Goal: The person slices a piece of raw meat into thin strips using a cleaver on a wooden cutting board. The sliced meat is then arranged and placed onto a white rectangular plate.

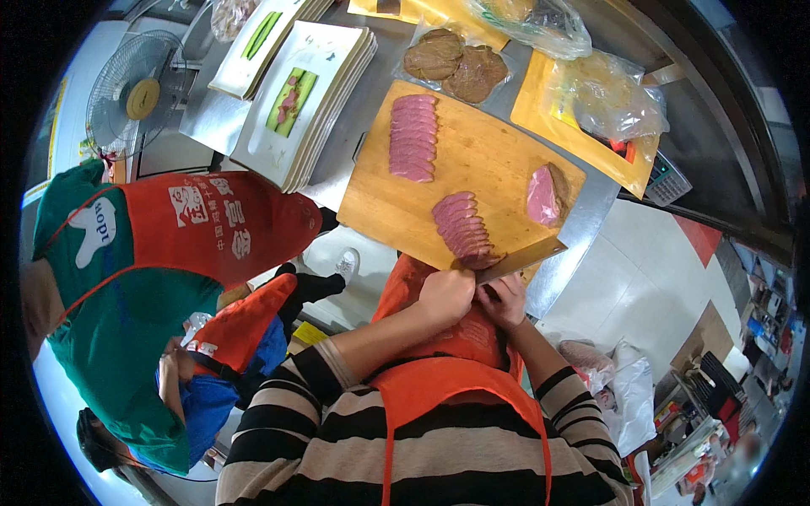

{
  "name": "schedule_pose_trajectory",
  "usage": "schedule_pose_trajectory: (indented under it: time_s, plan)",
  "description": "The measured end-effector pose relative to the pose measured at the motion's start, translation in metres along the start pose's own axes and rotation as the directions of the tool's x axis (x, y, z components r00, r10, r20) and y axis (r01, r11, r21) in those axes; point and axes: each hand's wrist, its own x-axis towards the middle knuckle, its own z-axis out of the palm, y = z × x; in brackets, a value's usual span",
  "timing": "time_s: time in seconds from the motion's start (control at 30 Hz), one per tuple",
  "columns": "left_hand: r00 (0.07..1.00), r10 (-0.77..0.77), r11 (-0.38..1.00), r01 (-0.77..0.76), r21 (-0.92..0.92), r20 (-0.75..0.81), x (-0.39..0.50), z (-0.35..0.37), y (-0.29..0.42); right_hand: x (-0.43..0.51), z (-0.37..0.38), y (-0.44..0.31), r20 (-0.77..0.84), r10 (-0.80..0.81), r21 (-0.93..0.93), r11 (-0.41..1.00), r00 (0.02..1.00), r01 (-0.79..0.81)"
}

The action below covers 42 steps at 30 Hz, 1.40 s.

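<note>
My left hand (448,295) grips the handle of a broad kitchen knife (528,259), its blade pointing up and right over the near edge of a wooden cutting board (481,158). Close against the blade, on its near side, is my right hand (504,300) with curled fingers; what lies under them is hidden. Just beyond the knife, a fanned row of pink meat slices (461,224) with brown edges lies on the board. A longer row of slices (412,139) sits at the far left of the board. Toward the right rests an uncut meat chunk (543,196), its pink cut face showing.
Stacked white rectangular plates (259,148) stand left, topped with cucumber slices (291,101). Beyond the board lie bagged brown meat pieces (455,62), yellow padded envelopes (525,107) and plastic bags (604,95). A co-worker in a red apron (215,218) stands close at left, near a fan (142,98).
</note>
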Motion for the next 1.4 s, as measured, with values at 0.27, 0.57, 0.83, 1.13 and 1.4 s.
schedule_pose_trajectory:
  time_s: [0.27,0.57,0.83,1.13,1.4]
  plan:
    - [0.999,0.011,0.999,-0.012,0.030,0.039,-0.031,-0.009,-0.023,0.001,-0.002,-0.004,0.016,0.020,-0.077,0.997,1.000,-0.018]
    - [0.998,0.063,0.997,-0.063,0.051,0.001,-0.034,-0.007,-0.025,-0.002,-0.005,-0.009,-0.042,0.021,-0.092,0.995,0.999,-0.025]
    - [1.000,0.005,0.999,-0.006,-0.044,-0.024,-0.018,0.000,-0.037,0.002,-0.004,-0.010,-0.063,0.002,-0.055,0.998,0.998,-0.005]
    - [0.993,-0.004,0.996,0.015,-0.091,0.117,-0.024,-0.028,-0.012,0.002,-0.003,-0.011,-0.074,0.008,-0.043,0.999,0.997,-0.012]
    - [0.997,-0.016,1.000,0.015,-0.007,-0.075,-0.047,0.008,-0.011,-0.010,-0.003,-0.005,-0.078,-0.022,-0.112,0.994,0.997,0.013]
